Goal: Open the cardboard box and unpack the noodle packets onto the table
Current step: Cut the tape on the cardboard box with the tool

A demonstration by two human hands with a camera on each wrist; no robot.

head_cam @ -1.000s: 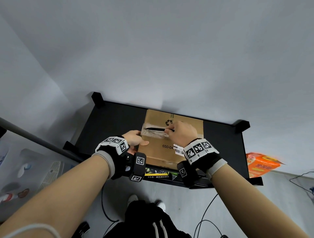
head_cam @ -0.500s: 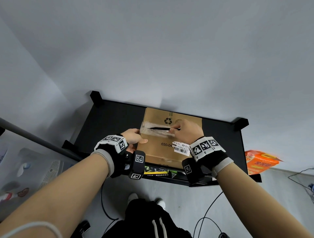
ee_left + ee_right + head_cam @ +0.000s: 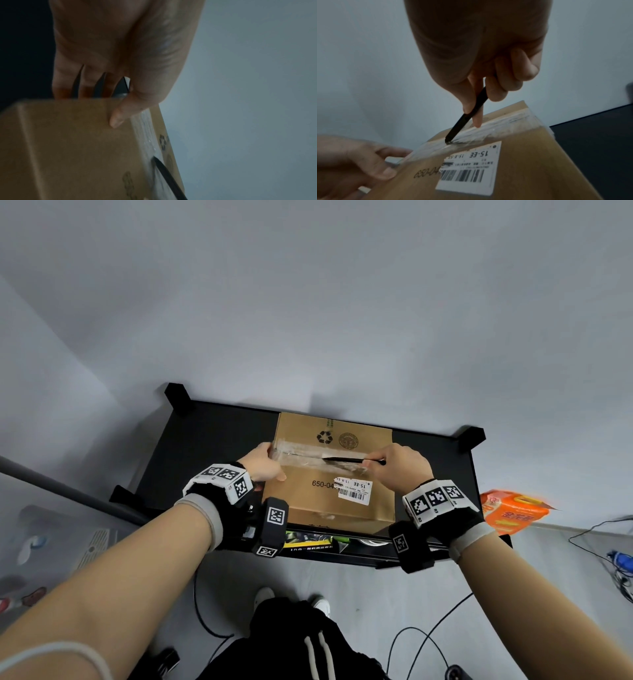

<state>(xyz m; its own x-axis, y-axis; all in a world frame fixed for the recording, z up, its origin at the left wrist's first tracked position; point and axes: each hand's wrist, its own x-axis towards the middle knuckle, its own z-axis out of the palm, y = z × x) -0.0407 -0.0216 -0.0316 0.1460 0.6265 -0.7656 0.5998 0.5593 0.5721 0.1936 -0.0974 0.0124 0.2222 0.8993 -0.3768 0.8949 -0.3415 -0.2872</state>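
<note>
Your right hand (image 3: 399, 465) is pinching a slim black pen (image 3: 465, 117), its tip touching the taped brown cardboard box (image 3: 329, 494); your left hand (image 3: 263, 465) is gripping the box's left edge.

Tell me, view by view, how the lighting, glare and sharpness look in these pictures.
Head view: evenly lit, sharp at centre, wide-angle bending at the edges, glare on the tape of the cardboard box. Left wrist view: dim and soft, left hand in shadow. Right wrist view: dim, the label readable, the right hand dark.
</note>
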